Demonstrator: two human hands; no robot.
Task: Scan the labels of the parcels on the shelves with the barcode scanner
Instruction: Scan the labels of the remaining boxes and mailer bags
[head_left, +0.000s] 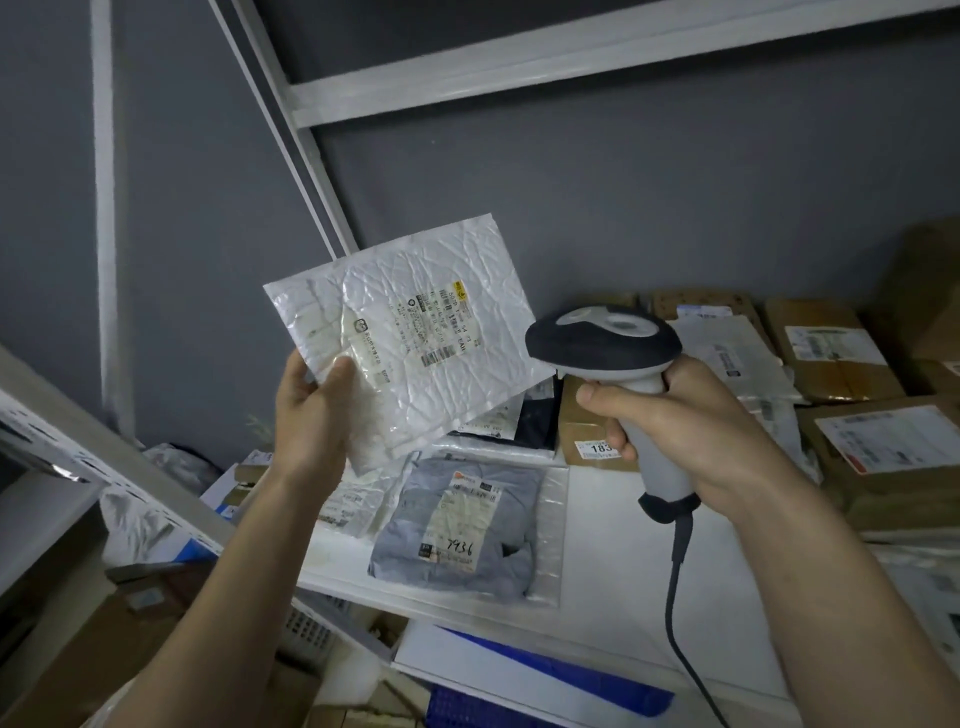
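Head-worn view, close above shelf (613, 566)

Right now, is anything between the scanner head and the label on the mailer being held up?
Nothing visible. The left hand holds the white bubble mailer by its lower corner, clear of the shipping label. The barcode scanner, gripped by the right hand, sits just right of it, with open air between.

A white bubble mailer (415, 332) was held up tilted above the white shelf (613, 551), its crinkled face and printed shipping label (441, 327) turned toward the camera. Just to its right, a grey-and-black barcode scanner (618, 364) stood upright, head toward the mailer, its cable hanging down. Below on the shelf lay a clear bag of grey clothing (462, 530) marked 7936, with brown cardboard boxes (831, 353) at the right.
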